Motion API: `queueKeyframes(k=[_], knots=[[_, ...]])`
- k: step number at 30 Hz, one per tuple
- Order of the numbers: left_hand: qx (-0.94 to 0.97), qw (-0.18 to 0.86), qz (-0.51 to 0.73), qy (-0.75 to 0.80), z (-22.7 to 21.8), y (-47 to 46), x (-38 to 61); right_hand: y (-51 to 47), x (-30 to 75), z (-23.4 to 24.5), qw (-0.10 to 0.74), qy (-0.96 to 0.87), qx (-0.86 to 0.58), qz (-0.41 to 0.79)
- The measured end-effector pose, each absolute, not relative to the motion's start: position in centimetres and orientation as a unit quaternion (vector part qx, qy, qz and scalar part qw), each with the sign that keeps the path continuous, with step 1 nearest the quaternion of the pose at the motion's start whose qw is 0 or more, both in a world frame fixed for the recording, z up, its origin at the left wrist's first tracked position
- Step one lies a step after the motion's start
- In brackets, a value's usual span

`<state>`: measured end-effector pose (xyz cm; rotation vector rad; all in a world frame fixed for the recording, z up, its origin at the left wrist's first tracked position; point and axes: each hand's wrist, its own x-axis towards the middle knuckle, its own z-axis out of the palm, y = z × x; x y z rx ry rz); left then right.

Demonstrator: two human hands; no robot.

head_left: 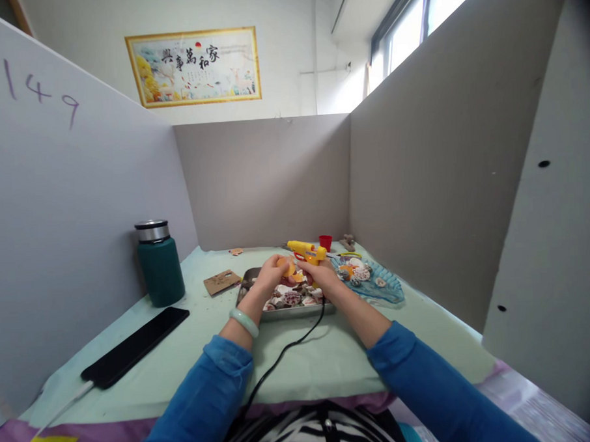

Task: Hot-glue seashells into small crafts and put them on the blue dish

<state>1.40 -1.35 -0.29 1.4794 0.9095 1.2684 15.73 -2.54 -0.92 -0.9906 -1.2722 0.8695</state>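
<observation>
My right hand is wrapped round a yellow hot glue gun, whose nozzle points to the left. From its handle a black cord runs down toward the table's near edge. Close beside it, my left hand pinches an orange shell-like piece. Both hands are above a metal tray of mixed seashells. To the right lies a blue, wave-patterned dish with several shells on it. What the right fingertips touch beside the gun is too small to tell.
A dark green bottle and a black phone with a white cable stand on the left. A brown cardboard piece lies by the tray. Behind are a red cup and yellow-handled pliers. Grey partitions enclose the table.
</observation>
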Motion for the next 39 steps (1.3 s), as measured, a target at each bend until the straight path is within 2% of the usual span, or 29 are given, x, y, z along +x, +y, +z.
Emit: queueKeyframes(k=[11, 39], knots=[[0.639, 0.453, 0.503, 0.364, -0.05, -1.51, 1.36, -2.13, 15.9, -1.13, 0.61, -0.535, -0.404, 0.422], [0.625, 0.468, 0.512, 0.358, -0.04, -1.74, 1.38, -2.05, 15.86, -1.09, 0.617, -0.528, -0.41, 0.415]])
